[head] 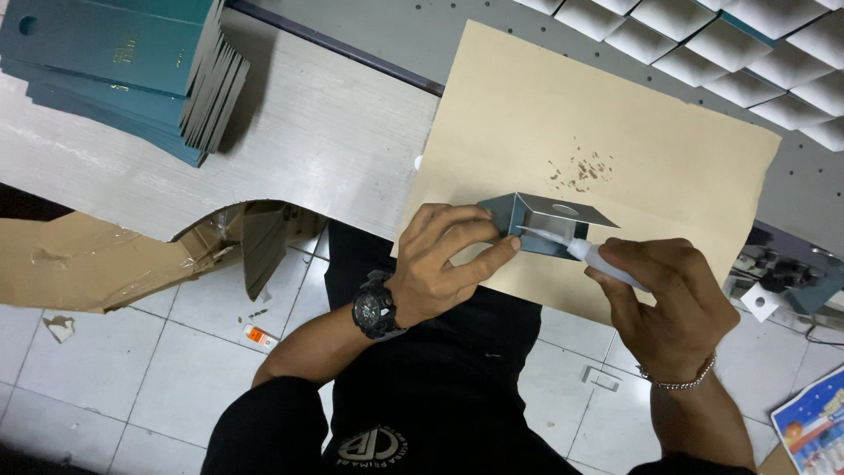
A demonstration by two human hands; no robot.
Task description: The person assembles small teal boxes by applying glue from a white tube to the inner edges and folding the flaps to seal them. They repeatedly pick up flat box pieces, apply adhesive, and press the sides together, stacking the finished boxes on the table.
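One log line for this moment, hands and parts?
left hand: holds folded box | right hand: glue bottle, nozzle at box flap | under: tan sheet

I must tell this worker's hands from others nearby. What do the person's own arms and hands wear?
The left hand has a chunky black wristwatch on its wrist. The right hand has a thin silver chain bracelet. Both forearms are bare below short black sleeves; no gloves.

Folded box (547,220) on the paper sheet (633,114), sheet on the table (334,132). Left hand (444,264) at the box's left, right hand (677,299) with glue tube (607,264) at its right. Stack of flat cartons (123,62) far left; tray of cells (747,53) behind the sheet.
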